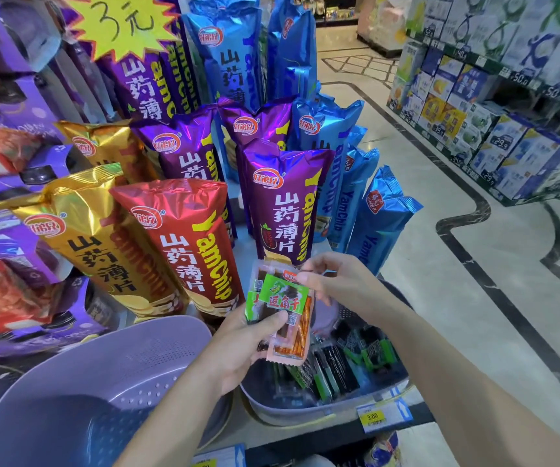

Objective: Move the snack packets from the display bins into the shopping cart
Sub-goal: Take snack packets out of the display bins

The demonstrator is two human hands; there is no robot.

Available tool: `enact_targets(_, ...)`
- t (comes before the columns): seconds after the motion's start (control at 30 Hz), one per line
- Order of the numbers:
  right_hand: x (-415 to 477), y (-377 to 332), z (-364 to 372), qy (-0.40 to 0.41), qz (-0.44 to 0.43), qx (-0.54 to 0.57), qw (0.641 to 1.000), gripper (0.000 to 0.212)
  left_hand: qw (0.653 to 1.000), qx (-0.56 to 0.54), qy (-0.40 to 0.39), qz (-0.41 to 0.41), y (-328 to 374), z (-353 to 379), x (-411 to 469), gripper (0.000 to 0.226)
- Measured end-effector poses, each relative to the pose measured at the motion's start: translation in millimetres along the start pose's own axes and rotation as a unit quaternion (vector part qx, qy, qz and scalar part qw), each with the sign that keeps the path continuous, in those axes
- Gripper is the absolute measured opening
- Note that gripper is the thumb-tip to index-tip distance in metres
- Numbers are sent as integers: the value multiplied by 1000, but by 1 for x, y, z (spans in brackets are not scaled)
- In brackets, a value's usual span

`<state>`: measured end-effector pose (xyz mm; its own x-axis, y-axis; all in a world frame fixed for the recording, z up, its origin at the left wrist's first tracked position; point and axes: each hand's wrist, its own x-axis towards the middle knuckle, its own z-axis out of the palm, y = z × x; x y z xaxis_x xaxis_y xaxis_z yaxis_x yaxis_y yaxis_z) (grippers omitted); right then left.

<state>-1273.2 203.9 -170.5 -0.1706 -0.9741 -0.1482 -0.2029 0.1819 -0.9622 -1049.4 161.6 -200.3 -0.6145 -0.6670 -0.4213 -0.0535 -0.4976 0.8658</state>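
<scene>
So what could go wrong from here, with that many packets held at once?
1. The left hand grips a fanned stack of packets mostly under its thumb. The pink packet at the bottom sticks out and might slip back into the bin.
2. The right hand pinches the green packet right in front of the upright purple chip bag. A quick pull away could knock it over.
3. No cart is in view, so the loose stack may have to be carried some way.
</scene>
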Motion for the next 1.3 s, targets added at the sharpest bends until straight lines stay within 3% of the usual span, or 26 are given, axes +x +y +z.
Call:
enact_targets(0.13,-10,22,-5,-38,69,61,995,28,1000,-24,7,8,0,-2,0,30)
enact_targets(0.27,-17,36,9,-79,94,98,988,32,1000,-24,13,10,-1,-1,3,32)
enact_targets(0.4,-19,39,12,-75,88,156,981,20,999,-20,31,13,-2,0,3,48)
enact_targets(0.57,-25,39,-9,-12,89,185,979,4,997,-50,52,28,-4,1,-1,51)
enact_targets(0.73,-31,44,-26,8,88,167,982,5,995,-58,78,39,-6,1,-11,51)
enact_targets(0.9,-38,39,-33,-38,59,167,984,27,990,-70,114,43,-14,5,-36,51)
enact_targets(1.03,-39,31,-18,-64,48,197,977,18,981,-83,169,41,-26,2,-69,54)
enact_targets(1.1,-40,21,-2,-97,37,207,973,16,979,-74,187,38,-32,-4,-91,44)
enact_targets(1.3,-44,-9,70,-186,13,202,961,12,946,-134,274,112,-53,-38,-168,45)
